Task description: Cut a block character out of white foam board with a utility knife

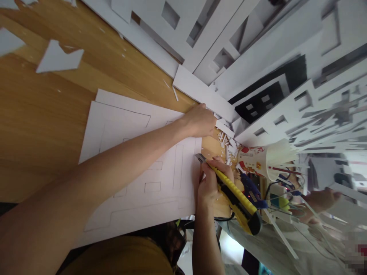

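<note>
My right hand (pixel 212 179) is closed around a yellow and black utility knife (pixel 235 196); its blade tip rests at the right edge of a white foam board sheet (pixel 120 126) marked with pencil outlines. My left hand (pixel 199 121) reaches across that sheet and lies at its far right corner, fingers curled against a white foam strip (pixel 200 91) and small scraps. The sheet lies flat on the wooden table (pixel 43 114).
White cut-out model facades (pixel 258 57) with window holes crowd the far side. A printed paper cup (pixel 254 160) lies on its side, beside a blue glue gun (pixel 250 189) and cables. White offcuts (pixel 57 57) lie at the upper left. Another person's hand (pixel 321 200) shows at the right.
</note>
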The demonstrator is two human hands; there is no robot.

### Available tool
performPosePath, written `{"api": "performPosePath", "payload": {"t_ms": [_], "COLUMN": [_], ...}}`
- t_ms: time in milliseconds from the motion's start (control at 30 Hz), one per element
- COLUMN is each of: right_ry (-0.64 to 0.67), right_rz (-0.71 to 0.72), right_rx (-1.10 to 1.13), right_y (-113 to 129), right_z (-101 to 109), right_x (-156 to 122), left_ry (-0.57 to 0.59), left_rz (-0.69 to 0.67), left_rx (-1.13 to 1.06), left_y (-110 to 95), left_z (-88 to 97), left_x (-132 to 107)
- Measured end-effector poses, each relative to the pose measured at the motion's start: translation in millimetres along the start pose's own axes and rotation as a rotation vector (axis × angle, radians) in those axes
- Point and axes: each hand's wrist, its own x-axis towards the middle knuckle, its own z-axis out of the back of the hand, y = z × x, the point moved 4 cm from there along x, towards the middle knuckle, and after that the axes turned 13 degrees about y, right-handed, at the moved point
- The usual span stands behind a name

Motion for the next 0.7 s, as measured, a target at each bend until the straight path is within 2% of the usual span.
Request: {"api": "performPosePath", "payload": {"t_ms": [267, 533, 600, 700], "right_ry": [0.027, -0.045, -0.058, -0.082], "right_rz": [0.040, 0.022, 0.034, 0.093], "right_rx": [-0.034, -0.047, -0.048, -0.072], "right_y": [1.2, -0.9, -0.7, 0.2], "right_z": [4.7, 5.0, 3.6, 3.0], "right_x": [4.3, 1.4, 1.3, 0.7], "left_ry": [0.013, -0.002, 0.032, 0.183], "left_rz": [0.009, 0.001, -0.015, -0.063], "left_rx": [0.001, -0.020, -0.051, -0.117], "left_y": [0.0, 1.4, 1.7, 1.4], "left_z": [0.3, -2.0, -0.2, 7.3], "left_x": [-0.1, 0.6, -0.1, -3.2]}}
